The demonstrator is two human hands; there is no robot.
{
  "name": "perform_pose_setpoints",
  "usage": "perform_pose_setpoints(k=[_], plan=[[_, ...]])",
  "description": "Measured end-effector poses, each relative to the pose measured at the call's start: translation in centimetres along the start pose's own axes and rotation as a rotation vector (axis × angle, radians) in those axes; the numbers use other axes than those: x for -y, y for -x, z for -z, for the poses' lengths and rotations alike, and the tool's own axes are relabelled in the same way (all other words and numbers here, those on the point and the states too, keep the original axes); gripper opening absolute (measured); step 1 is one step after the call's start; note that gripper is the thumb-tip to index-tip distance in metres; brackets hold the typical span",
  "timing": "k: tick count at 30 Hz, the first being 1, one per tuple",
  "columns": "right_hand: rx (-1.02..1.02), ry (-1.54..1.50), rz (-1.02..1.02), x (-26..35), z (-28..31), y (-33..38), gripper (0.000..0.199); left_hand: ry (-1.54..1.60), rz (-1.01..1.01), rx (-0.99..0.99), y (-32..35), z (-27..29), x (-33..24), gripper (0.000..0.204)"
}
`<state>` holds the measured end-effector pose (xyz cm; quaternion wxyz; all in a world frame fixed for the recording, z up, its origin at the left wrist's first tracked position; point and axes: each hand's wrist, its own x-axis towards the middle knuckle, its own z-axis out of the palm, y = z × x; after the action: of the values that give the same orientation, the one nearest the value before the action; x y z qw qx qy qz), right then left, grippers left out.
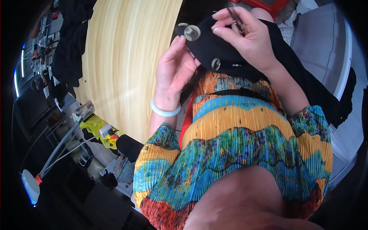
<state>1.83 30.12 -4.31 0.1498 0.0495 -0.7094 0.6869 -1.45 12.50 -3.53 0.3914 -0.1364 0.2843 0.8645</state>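
Around you, a broad, pale wood-grain surface (119, 57) fills the space to the left of your lap, with dark fabric (71, 50) heaped along its far-left side. On your right, a large grey plastic container (318, 42) stands close beside your lap; what it holds is hidden. Crumpled white sheeting (286, 30) lies just beside it, and part of a red plastic stool (270, 5) shows beyond your right hand (253, 40). Past the surface's near-left edge sits a bright yellow plastic bag (92, 124), its contents too small to tell.

The soft black cloth (203, 48) is spread over your lap, bearing a round olive-grey button (192, 33) by your left fingertips, a second round button (216, 64) nearer you, and a third button (237, 65) seen edge-on to its right. Your left hand (174, 65) has its grip pinched on the cloth's edge, touching the first button. Your right grip is curled around a slim, dark metal tool (238, 23); whether thumb and forefinger also pinch something fine, you cannot tell.
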Motion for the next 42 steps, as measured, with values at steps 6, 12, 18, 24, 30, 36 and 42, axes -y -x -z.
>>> perform_pose_setpoints(k=[6,12,18,24,30,36,42], plan=[[0.013,0.027,-0.091,0.1,0.0,1.5,0.018,0.048,-0.014,0.021,-0.6,0.0,-0.1,0.025],[0.021,0.348,0.173,-0.6,-1.2,1.6,0.022,0.009,-0.003,0.021,-1.3,-1.1,0.8,0.02],[0.124,0.102,-0.051,-0.2,-0.8,1.8,0.011,0.049,-0.024,0.018,-1.4,0.0,0.1,0.021],[-0.029,-0.077,-0.226,-0.1,3.3,0.6,0.012,-0.138,-0.135,0.085,-0.5,0.0,0.4,0.021],[0.202,0.245,-0.173,-1.4,4.0,2.4,0.03,-0.282,-0.2,0.132,-0.5,0.1,0.6,0.019],[0.183,0.267,-0.246,-2.2,2.8,1.8,0.021,-0.062,-0.076,0.08,-3.1,1.1,0.2,0.024],[0.015,-0.04,-0.369,-1.0,1.6,-0.3,0.018,-0.326,-0.171,0.016,-1.7,0.5,3.2,0.026]])
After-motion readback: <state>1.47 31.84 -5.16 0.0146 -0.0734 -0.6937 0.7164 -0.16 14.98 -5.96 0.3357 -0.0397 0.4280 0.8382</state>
